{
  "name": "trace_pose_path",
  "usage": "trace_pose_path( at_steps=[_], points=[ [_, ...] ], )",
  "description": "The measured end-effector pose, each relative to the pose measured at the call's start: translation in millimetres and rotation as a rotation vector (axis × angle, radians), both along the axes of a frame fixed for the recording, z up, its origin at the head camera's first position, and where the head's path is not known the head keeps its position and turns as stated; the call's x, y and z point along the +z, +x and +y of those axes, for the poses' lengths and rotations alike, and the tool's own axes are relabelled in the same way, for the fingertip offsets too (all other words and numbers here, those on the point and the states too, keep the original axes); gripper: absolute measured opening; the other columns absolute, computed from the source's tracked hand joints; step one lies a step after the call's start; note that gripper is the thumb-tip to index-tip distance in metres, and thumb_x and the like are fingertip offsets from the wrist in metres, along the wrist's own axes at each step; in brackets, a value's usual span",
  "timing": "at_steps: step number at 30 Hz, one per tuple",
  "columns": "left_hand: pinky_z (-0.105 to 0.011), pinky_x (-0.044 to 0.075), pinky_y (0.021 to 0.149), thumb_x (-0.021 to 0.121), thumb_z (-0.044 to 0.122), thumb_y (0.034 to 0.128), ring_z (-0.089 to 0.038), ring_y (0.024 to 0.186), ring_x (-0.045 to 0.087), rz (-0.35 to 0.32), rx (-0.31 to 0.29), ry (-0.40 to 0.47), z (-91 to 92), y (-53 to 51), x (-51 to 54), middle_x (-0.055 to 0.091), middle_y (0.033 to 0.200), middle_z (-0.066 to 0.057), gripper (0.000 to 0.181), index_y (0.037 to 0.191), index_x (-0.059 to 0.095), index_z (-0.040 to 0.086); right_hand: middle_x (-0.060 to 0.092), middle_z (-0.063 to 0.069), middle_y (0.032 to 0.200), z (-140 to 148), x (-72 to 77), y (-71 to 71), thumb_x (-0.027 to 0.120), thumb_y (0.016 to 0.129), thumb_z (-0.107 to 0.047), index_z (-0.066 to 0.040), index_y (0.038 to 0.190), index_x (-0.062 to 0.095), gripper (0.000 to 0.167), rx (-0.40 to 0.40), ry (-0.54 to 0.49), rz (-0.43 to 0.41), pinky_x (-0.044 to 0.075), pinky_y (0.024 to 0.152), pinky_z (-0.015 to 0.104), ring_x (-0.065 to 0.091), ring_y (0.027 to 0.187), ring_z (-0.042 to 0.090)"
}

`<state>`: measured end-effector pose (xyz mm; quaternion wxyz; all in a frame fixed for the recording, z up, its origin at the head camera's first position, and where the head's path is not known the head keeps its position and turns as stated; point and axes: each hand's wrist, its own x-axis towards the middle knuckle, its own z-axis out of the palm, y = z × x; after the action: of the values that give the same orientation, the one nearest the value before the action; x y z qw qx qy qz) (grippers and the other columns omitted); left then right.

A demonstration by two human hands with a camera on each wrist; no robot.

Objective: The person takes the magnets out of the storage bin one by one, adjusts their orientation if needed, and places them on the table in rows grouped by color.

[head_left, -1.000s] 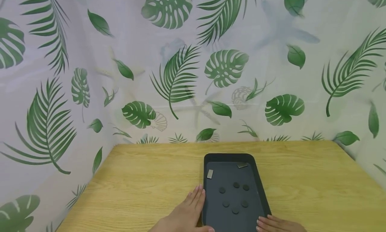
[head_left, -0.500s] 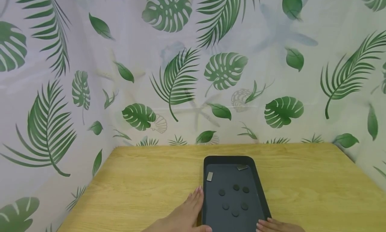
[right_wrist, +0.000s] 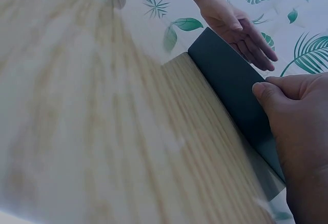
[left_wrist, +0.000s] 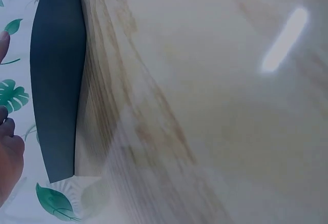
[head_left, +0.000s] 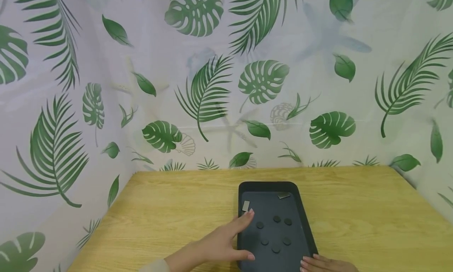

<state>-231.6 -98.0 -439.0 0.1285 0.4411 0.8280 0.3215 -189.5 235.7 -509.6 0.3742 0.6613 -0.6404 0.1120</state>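
A dark grey rectangular baking tray (head_left: 262,260) lies lengthwise on the table. Inside it are several small dark discs (head_left: 277,218) and two flat metallic rectangles, one by the left wall (head_left: 245,205) and one near the far end (head_left: 284,195). My left hand (head_left: 226,238) hovers over the tray's left side, fingers extended and thumb spread apart, holding nothing. Its forefinger tip is close to the left metallic rectangle. My right hand (head_left: 323,263) holds the tray's right wall near the front, fingers over the rim. In the right wrist view, the thumb (right_wrist: 269,96) lies against the outer wall.
The wood-grain table (head_left: 177,209) extends around the tray on both sides. Behind and beside it hangs a pale cloth (head_left: 219,154) printed with green leaves. A bright light reflection (left_wrist: 284,39) shows on the tabletop.
My left hand has left the tray's outer left wall and moved right, over the rim, with the fingers and thumb now apart. The right hand and the tray's contents stay where they were.
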Motion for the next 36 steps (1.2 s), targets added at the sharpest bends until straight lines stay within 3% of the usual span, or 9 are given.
trace_pose_path(
  at_steps=[4, 8, 11, 15, 19, 25, 30, 32, 36],
  points=[
    [-0.042, 0.026, 0.112, 0.068, 0.036, 0.0865, -0.029, 0.143, 0.018, -0.055, 0.032, 0.059, 4.9, -4.6, 0.6, 0.010, 0.157, 0.005, 0.088, 0.152, 0.011, 0.025, 0.022, 0.023, 0.152, -2, 1.9, 1.0, 0.020, 0.106, -0.024, 0.014, 0.141, 0.029, 0.052, 0.000, -0.023, 0.010, 0.014, 0.115, 0.030, 0.017, 0.144, 0.029],
    [-0.037, 0.028, 0.111, 0.071, 0.031, 0.0842, -0.019, 0.141, 0.022, -0.111, 0.047, 0.138, 7.7, -8.4, 3.5, 0.018, 0.155, 0.005, 0.084, 0.151, 0.021, 0.022, 0.021, 0.023, 0.152, -2, 2.7, 1.7, 0.020, 0.106, -0.025, 0.014, 0.141, 0.029, 0.053, 0.000, -0.010, 0.000, 0.014, 0.116, 0.030, 0.016, 0.144, 0.029],
    [-0.039, 0.033, 0.108, 0.073, 0.029, 0.0833, -0.016, 0.138, 0.030, -0.159, 0.080, 0.189, 10.0, -11.9, 4.7, 0.026, 0.153, 0.005, 0.079, 0.149, 0.029, 0.022, 0.021, 0.023, 0.152, -2, 3.4, 2.3, 0.020, 0.106, -0.025, 0.014, 0.142, 0.028, 0.053, -0.001, -0.007, -0.001, 0.013, 0.116, 0.030, 0.015, 0.144, 0.029],
    [-0.044, 0.037, 0.104, 0.073, 0.028, 0.0834, -0.020, 0.134, 0.039, -0.287, 0.148, 0.286, 12.1, -17.5, 3.8, 0.035, 0.149, 0.002, 0.072, 0.146, 0.037, 0.026, 0.025, 0.024, 0.151, -4, 3.3, 3.2, 0.023, 0.105, -0.024, 0.015, 0.139, 0.032, 0.053, 0.002, -0.038, 0.013, 0.016, 0.115, 0.030, 0.020, 0.143, 0.030],
    [-0.041, 0.036, 0.105, 0.072, 0.025, 0.0842, -0.022, 0.134, 0.039, -0.391, 0.202, 0.367, 12.4, -21.9, 3.9, 0.036, 0.149, 0.002, 0.068, 0.144, 0.040, 0.027, 0.027, 0.025, 0.149, -6, 3.0, 3.4, 0.023, 0.105, -0.024, 0.016, 0.138, 0.034, 0.053, 0.018, -0.044, 0.005, 0.016, 0.115, 0.031, 0.021, 0.143, 0.031],
    [-0.040, 0.041, 0.102, 0.073, 0.020, 0.0840, -0.019, 0.126, 0.050, -0.439, 0.227, 0.381, 16.8, -22.5, 8.2, 0.053, 0.137, -0.002, 0.055, 0.135, 0.054, 0.016, 0.026, 0.025, 0.150, -5, 4.5, 3.9, 0.022, 0.105, -0.025, 0.017, 0.138, 0.033, 0.054, 0.016, -0.043, 0.015, 0.016, 0.115, 0.032, 0.020, 0.143, 0.032],
    [-0.028, 0.049, 0.089, 0.074, 0.017, 0.0826, -0.024, 0.111, 0.060, -0.424, 0.230, 0.365, 22.8, -23.3, 9.2, 0.065, 0.118, -0.002, 0.039, 0.120, 0.065, 0.011, 0.027, 0.025, 0.149, -5, 6.0, 5.3, 0.022, 0.105, -0.025, 0.017, 0.138, 0.033, 0.054, 0.029, -0.049, 0.000, 0.016, 0.115, 0.032, 0.020, 0.143, 0.032],
    [-0.025, 0.050, 0.085, 0.075, 0.015, 0.0818, -0.026, 0.109, 0.061, -0.407, 0.220, 0.348, 24.6, -25.3, 8.3, 0.067, 0.114, -0.001, 0.036, 0.117, 0.067, 0.012, 0.027, 0.025, 0.149, -6, 6.3, 6.0, 0.022, 0.105, -0.024, 0.017, 0.138, 0.033, 0.053, 0.033, -0.049, -0.007, 0.015, 0.115, 0.032, 0.020, 0.143, 0.031],
    [-0.034, 0.049, 0.090, 0.075, 0.012, 0.0806, -0.030, 0.109, 0.060, -0.381, 0.155, 0.316, 27.8, -31.9, 5.8, 0.066, 0.113, -0.008, 0.037, 0.116, 0.067, 0.009, 0.029, 0.025, 0.149, -6, 7.3, 7.0, 0.024, 0.105, -0.024, 0.016, 0.137, 0.035, 0.053, 0.028, -0.064, 0.005, 0.016, 0.115, 0.032, 0.022, 0.142, 0.031]
  ],
)
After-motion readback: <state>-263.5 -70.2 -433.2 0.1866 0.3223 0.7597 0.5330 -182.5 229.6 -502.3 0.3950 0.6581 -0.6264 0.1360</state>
